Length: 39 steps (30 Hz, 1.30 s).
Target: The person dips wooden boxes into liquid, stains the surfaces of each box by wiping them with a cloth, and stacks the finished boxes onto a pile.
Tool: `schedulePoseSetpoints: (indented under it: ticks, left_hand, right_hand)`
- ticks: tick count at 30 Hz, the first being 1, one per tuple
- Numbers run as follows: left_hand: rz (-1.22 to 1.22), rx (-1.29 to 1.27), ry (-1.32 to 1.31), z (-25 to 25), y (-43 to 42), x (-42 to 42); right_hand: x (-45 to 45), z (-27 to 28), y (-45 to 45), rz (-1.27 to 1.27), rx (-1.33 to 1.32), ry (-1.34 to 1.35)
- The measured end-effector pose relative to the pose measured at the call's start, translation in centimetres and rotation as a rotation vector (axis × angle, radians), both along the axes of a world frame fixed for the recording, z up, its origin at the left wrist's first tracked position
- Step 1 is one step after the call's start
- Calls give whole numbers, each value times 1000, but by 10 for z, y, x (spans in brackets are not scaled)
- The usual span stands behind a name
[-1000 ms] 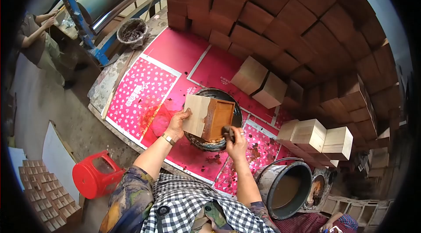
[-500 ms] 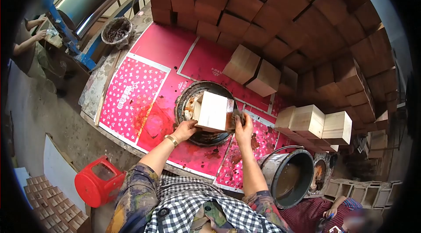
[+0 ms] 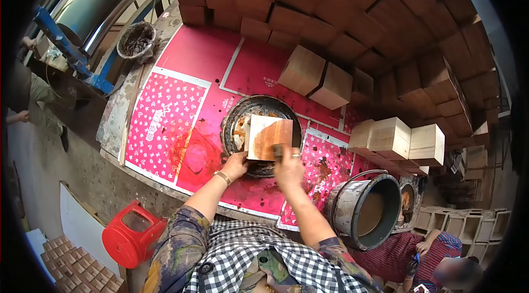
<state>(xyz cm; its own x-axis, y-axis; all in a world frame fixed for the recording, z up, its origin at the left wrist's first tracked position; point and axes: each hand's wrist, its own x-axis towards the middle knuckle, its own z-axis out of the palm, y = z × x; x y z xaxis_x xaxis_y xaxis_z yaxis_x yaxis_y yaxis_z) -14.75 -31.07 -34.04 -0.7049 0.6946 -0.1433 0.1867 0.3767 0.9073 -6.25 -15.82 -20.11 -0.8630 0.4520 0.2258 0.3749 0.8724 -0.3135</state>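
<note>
Fingers [image 3: 241,156] curled closed on both sides: over the round black basin [image 3: 275,106], the left hand [image 3: 234,166] gripped a cuboid pale-wood box [image 3: 259,134], near left; the right hand [image 3: 289,173] held a small, blurred dark pad [image 3: 279,153]. Reddish-brown stain [image 3: 280,134] had just covered most of its top, suggesting near-complete coating there.

Nothing legible on my remote feed. White lettering [image 3: 158,122] at nine o'clock from view centre, on a thin bright-pink rectangular sheet [image 3: 177,127] patterned with small white motifs; I can't resolve it. Smaller white print [image 3: 270,82] at twelve, on a plain crimson sheet [image 3: 256,67]: also unreadable.
</note>
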Motion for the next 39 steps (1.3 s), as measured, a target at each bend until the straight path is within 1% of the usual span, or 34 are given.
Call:
schedulePoseSetpoints:
  ticks: [1,2,3,4,5,7,8,9,11,13,14,15,16,17,18,19,21,23,24,25,26,27,28,29,31,32,33,35,37,38,39]
  left_hand:
    - [3,1,-26,-3,1,0]
    - [-1,-1,-52,-10,1,-1]
    - [-8,-4,-78,-13,1,-1]
    - [-4,-10,-89,-3,1,-2]
    - [-1,17,-56,-1,2,-1]
    - [7,68,15,-1,0,-2]
    - [-7,13,64,-10,0,-2]
    - [16,66,-13,16,0,-2]
    - [-70,-3,273,-37,4,0]
    - [-89,1,100,-11,-1,-4]
    - [15,68,-7,24,1,-2]
    - [-14,-94,-48,50,0,-5]
    - [1,-34,-20,39,1,-4]
    - [11,23,5,28,1,-2]
    - [6,30,5,28,0,-2]
    - [2,38,8,28,1,-5]
    - [-12,22,2,26,0,-3]
    - [-41,-22,1,25,0,-6]
    - [-38,-46,-94,43,-2,-8]
    - [-74,-73,-7,25,0,-8]
    - [-111,-98,83,-6,4,-8]
    - [-146,-121,176,-23,6,-6]
    - [180,126,152,-2,2,4]
    - [100,89,104,12,1,0]
    - [-54,9,3,30,-1,-7]
    - [-39,-19,-24,35,-1,-7]
    - [-26,-15,-8,36,0,-7]
    - [-12,-10,19,37,0,-6]
    - [-12,-9,13,37,1,-6]
    - [-22,-5,20,34,0,-6]
    - [-35,-1,29,32,0,-6]
  right_hand:
    - [-4,-6,16,-62,-35,-20]
    - [-18,11,22,-122,-52,-55]
    - [-32,0,34,-121,4,-16]
    - [-52,-7,35,-140,42,4]
    - [-67,-12,30,-156,80,21]
    - [-82,-8,-2,-61,117,6]
    - [-79,-14,-18,20,123,-54]
    - [-73,-9,-36,112,110,96]
    - [-49,-8,-50,316,71,120]
    - [-22,-2,-42,252,31,-100]
    - [-14,2,-29,221,10,-208]
    - [-15,1,-10,100,-13,-200]
    - [-23,17,1,0,-81,-85]
    - [-32,4,20,-65,-70,-73]
    - [-49,0,28,-127,-4,-10]
    - [-72,2,27,-214,3,17]
    - [-109,-5,14,-245,-26,-14]
    - [-119,-8,-21,-41,25,-30]
    - [-116,-13,-38,-2,-24,-43]
    - [-104,-13,-48,114,-29,8]
    - [-88,-10,-56,199,12,-13]
    - [-69,-7,-59,312,10,-26]
    - [-50,-2,-57,371,-19,8]
    - [-36,2,-50,429,-49,40]
    - [-21,9,-24,243,-47,-116]
    - [-21,7,-8,103,-56,-134]
    - [-28,8,6,4,-54,-97]
    - [-53,8,12,-117,-39,-42]
    - [-77,6,-2,-150,-48,-42]
    - [-80,2,-14,-84,-13,-123]
    - [-79,7,-33,0,-56,-248]
